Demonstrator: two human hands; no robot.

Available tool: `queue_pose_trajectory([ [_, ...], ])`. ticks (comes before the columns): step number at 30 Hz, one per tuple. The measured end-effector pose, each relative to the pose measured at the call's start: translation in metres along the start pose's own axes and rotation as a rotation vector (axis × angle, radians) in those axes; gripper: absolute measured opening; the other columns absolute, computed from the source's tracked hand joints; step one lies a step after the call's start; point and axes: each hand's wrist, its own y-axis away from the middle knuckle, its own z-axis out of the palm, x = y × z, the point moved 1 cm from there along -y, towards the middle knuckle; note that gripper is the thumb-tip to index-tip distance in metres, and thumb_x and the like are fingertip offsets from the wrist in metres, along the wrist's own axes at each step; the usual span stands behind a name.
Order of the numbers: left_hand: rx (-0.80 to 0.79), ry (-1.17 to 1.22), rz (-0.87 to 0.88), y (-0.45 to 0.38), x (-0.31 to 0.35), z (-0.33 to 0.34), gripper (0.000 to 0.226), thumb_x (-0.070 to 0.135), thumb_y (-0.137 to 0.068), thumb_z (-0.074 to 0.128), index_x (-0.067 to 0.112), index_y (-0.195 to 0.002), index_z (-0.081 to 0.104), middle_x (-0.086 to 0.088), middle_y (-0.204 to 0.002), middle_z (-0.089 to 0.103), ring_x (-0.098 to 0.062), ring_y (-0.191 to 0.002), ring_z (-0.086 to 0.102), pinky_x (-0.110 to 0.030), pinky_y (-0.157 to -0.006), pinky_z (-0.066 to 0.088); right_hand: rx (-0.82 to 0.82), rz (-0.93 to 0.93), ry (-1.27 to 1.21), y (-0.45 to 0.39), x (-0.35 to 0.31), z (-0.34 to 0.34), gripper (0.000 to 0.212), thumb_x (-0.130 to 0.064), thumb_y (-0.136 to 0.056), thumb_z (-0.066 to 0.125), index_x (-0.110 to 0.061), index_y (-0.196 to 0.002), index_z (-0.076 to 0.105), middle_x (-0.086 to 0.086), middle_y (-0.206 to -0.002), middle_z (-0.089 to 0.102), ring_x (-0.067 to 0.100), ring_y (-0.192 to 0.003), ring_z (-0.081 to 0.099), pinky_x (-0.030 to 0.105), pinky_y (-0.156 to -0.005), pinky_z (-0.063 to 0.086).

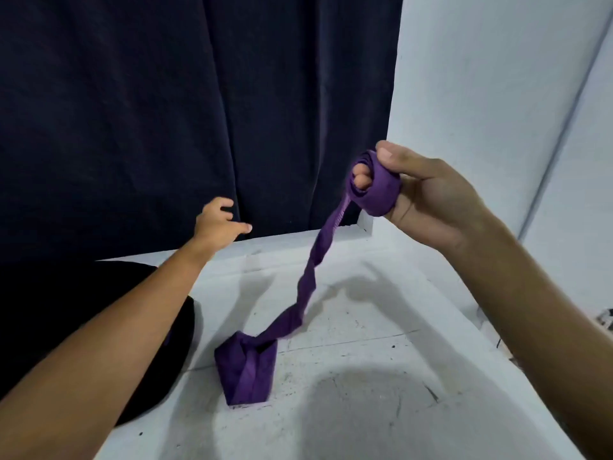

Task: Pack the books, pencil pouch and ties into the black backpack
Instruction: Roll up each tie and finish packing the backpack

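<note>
My right hand point(428, 197) is raised above the white table and grips the narrow end of a purple tie point(308, 280), rolled in a coil around its fingers with the thumb pressed on top. The rest of the tie hangs down twisted, and its wide end lies folded on the table. My left hand point(217, 224) reaches forward over the table's far edge, fingers loosely curled, holding nothing. The black backpack point(83, 293) lies at the left under my left forearm, mostly dark and hard to make out. No books or pencil pouch are in view.
The white table point(365, 376) is scuffed and has a raised far rim. A dark blue curtain point(166, 111) hangs behind it, and a white wall point(497, 78) rises on the right. Small dark items sit at the far right edge.
</note>
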Motion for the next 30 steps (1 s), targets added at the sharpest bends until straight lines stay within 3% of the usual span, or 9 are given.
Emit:
queue_pose_trajectory([
  [3, -0.051, 0.374, 0.373, 0.049, 0.044, 0.006, 0.039, 0.005, -0.081, 0.069, 0.015, -0.116, 0.056, -0.005, -0.100, 0.071, -0.020, -0.100, 0.068, -0.030, -0.087, 0.054, -0.012, 0.036, -0.014, -0.003, 0.007, 0.016, 0.038, -0.005, -0.091, 0.055, -0.008, -0.126, 0.041, 0.014, -0.077, 0.070, 0.021, -0.065, 0.069, 0.028, -0.064, 0.058],
  [5, -0.118, 0.585, 0.546, 0.098, 0.062, 0.016, 0.037, 0.005, -0.077, 0.066, 0.015, -0.111, 0.053, -0.008, -0.093, 0.071, -0.016, -0.090, 0.068, -0.030, -0.083, 0.054, -0.033, 0.036, -0.004, -0.005, 0.011, 0.027, 0.026, -0.006, -0.092, 0.054, -0.007, -0.116, 0.046, 0.012, -0.077, 0.070, 0.019, -0.066, 0.069, 0.027, -0.064, 0.058],
  [7, -0.145, 0.685, 0.581, 0.131, 0.063, 0.027, 0.046, 0.014, -0.073, 0.074, 0.018, -0.113, 0.052, -0.007, -0.095, 0.071, -0.016, -0.089, 0.068, -0.030, -0.079, 0.054, -0.057, 0.035, 0.026, -0.004, 0.015, 0.039, 0.014, -0.008, -0.095, 0.052, -0.005, -0.108, 0.049, 0.010, -0.077, 0.070, 0.017, -0.067, 0.069, 0.026, -0.066, 0.057],
  [10, -0.045, 0.714, 0.480, 0.154, 0.061, 0.034, 0.059, 0.020, -0.069, 0.084, 0.018, -0.118, 0.051, -0.010, -0.094, 0.072, -0.019, -0.080, 0.068, -0.028, -0.073, 0.054, -0.061, 0.029, 0.055, 0.001, 0.023, 0.056, 0.014, -0.008, -0.096, 0.052, -0.005, -0.109, 0.048, 0.011, -0.078, 0.070, 0.017, -0.069, 0.070, 0.026, -0.065, 0.057],
  [12, 0.012, 0.693, 0.407, 0.154, 0.062, 0.027, 0.047, 0.010, -0.075, 0.082, 0.020, -0.110, 0.053, -0.006, -0.077, 0.072, -0.020, -0.068, 0.066, -0.033, -0.069, 0.055, -0.059, 0.024, 0.049, 0.005, 0.029, 0.067, 0.020, -0.006, -0.095, 0.053, -0.007, -0.113, 0.044, 0.013, -0.081, 0.071, 0.019, -0.070, 0.070, 0.027, -0.064, 0.058],
  [18, -0.303, 0.818, 0.208, 0.168, 0.046, -0.018, 0.026, 0.000, -0.092, 0.061, 0.012, -0.111, 0.048, -0.008, -0.066, 0.066, -0.020, -0.050, 0.058, -0.032, -0.053, 0.052, 0.056, -0.066, 0.112, 0.021, 0.047, 0.087, 0.061, 0.003, -0.093, 0.054, -0.011, -0.146, 0.027, 0.021, -0.091, 0.073, 0.031, -0.083, 0.073, 0.037, -0.071, 0.060],
  [23, -0.229, 0.751, 0.189, 0.200, 0.024, -0.035, 0.031, 0.010, -0.091, 0.065, 0.012, -0.117, 0.048, -0.005, -0.065, 0.071, -0.014, -0.060, 0.066, -0.021, -0.062, 0.051, 0.215, -0.273, 0.422, 0.030, 0.080, 0.092, 0.069, 0.006, -0.090, 0.061, -0.016, -0.147, 0.029, 0.023, -0.106, 0.068, 0.032, -0.091, 0.072, 0.043, -0.082, 0.060],
  [27, -0.264, 0.783, 0.103, 0.224, 0.009, -0.040, 0.029, 0.006, -0.092, 0.064, 0.014, -0.116, 0.050, -0.006, -0.064, 0.070, -0.015, -0.055, 0.061, -0.022, -0.062, 0.051, 0.210, -0.489, 0.831, 0.031, 0.113, 0.083, 0.074, 0.003, -0.090, 0.063, -0.020, -0.150, 0.028, 0.010, -0.124, 0.062, 0.020, -0.095, 0.069, 0.030, -0.083, 0.059],
  [30, -0.289, 0.672, 0.054, 0.224, 0.003, -0.049, 0.025, 0.003, -0.091, 0.063, 0.014, -0.112, 0.055, -0.005, -0.053, 0.063, -0.011, -0.045, 0.053, -0.016, -0.051, 0.042, 0.011, -0.548, 1.257, 0.033, 0.130, 0.067, 0.070, -0.006, -0.094, 0.058, -0.027, -0.152, 0.025, -0.003, -0.089, 0.063, 0.013, -0.070, 0.056, 0.017, -0.070, 0.049],
])
